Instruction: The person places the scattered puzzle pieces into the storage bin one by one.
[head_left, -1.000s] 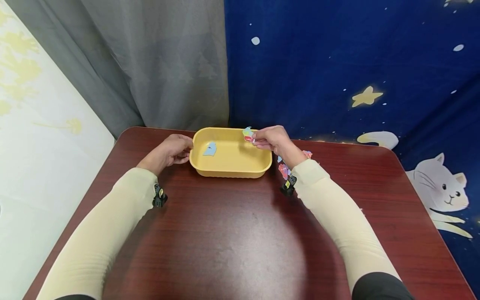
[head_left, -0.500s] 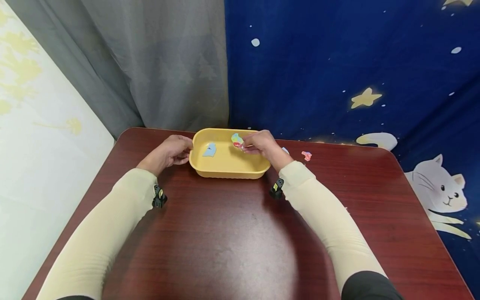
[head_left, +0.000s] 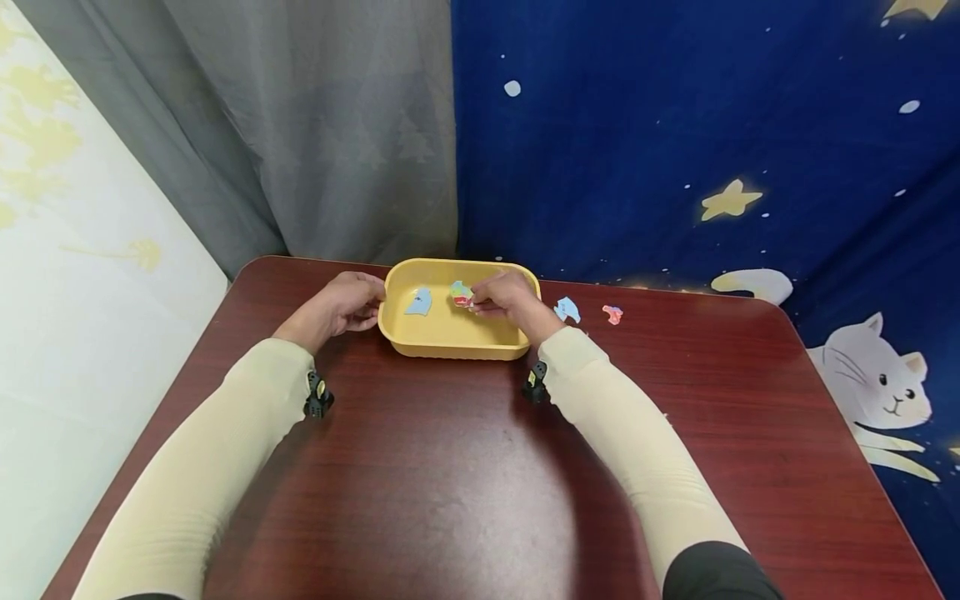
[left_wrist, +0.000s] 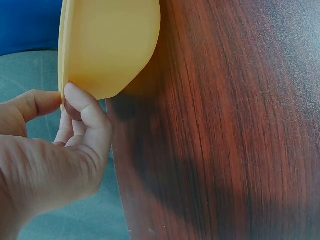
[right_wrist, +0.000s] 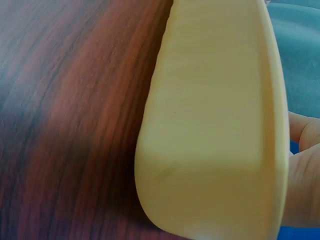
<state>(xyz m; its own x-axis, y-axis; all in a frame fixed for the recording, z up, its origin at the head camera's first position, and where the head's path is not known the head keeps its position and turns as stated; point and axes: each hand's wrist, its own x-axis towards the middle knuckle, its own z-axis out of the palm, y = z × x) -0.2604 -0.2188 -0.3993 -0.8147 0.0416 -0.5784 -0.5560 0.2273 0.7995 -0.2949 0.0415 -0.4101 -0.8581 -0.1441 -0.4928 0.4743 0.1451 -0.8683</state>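
Observation:
A yellow plastic basin [head_left: 457, 347] stands near the back edge of the table. My left hand [head_left: 347, 302] pinches its left rim between thumb and fingers, as the left wrist view shows up close. Over the inside of the basin, my right hand [head_left: 508, 298] pinches a small flat piece [head_left: 461, 294] coloured light blue, green and red, with an irregular outline. To its left, a light blue flat piece [head_left: 419, 302] lies on the basin floor. In the right wrist view the basin wall [right_wrist: 215, 120] hides the fingertips and the held piece.
Right of the basin, a light blue piece [head_left: 567, 309] and a red and purple piece [head_left: 612, 314] lie on the dark red wooden table [head_left: 450, 467]. Grey [head_left: 337, 125] and blue [head_left: 637, 125] curtains hang behind the table's back edge.
My right hand has moved left and down into the basin with the multicoloured piece, uncovering the pieces on the table at the right. The left hand has stayed on the rim.

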